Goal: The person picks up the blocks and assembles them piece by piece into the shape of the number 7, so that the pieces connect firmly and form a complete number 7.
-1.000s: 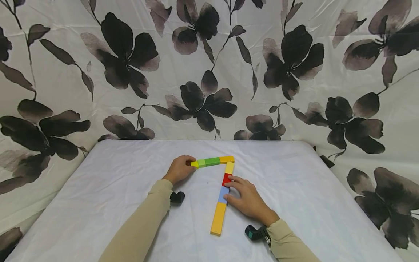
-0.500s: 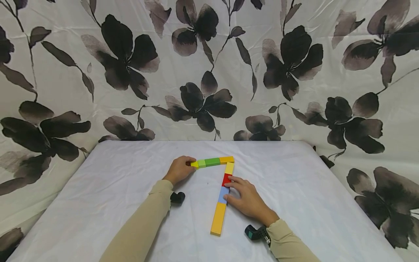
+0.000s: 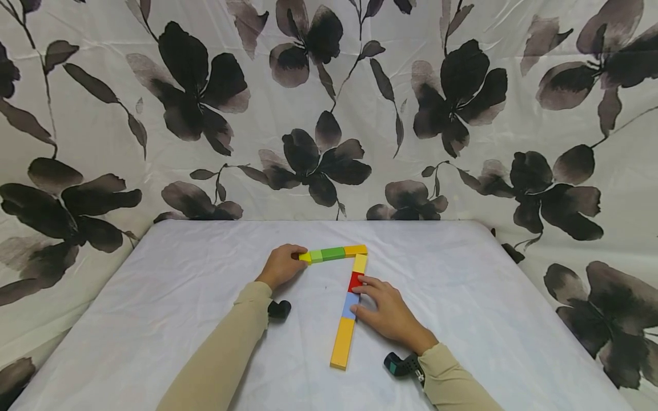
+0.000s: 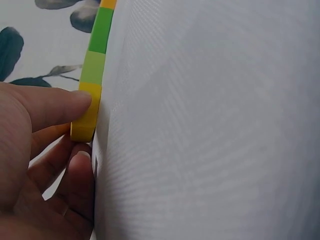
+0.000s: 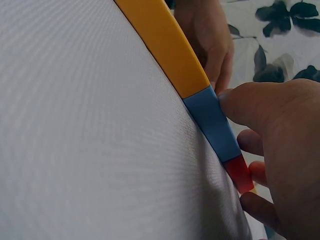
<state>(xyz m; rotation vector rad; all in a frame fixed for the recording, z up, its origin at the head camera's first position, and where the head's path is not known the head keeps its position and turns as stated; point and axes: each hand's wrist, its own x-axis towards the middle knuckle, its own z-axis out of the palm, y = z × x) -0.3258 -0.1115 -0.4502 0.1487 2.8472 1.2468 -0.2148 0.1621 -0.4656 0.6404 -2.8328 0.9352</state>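
Note:
Colored blocks lie in two rows meeting near a corner. My left hand point(image 3: 281, 266) pinches the yellow block point(image 4: 89, 117) at the far row's left end, thumb on its face and fingers curled behind. Beyond it follow a light green block point(image 3: 316, 256), a green block point(image 3: 333, 254) and an orange block point(image 3: 356, 250). Beside the other row, my right hand point(image 3: 393, 311) rests its fairly straight fingertips against the red block point(image 3: 355, 282) and its thumb against the blue block point(image 5: 212, 122). A pale yellow block point(image 3: 360, 263) and a long orange-yellow block point(image 3: 342, 343) end that row.
White cloth covers the table point(image 3: 169, 308), and a floral curtain point(image 3: 390, 114) hangs behind it. A black wrist camera point(image 3: 401, 365) sits under the right wrist, another black wrist camera point(image 3: 280, 310) by the left.

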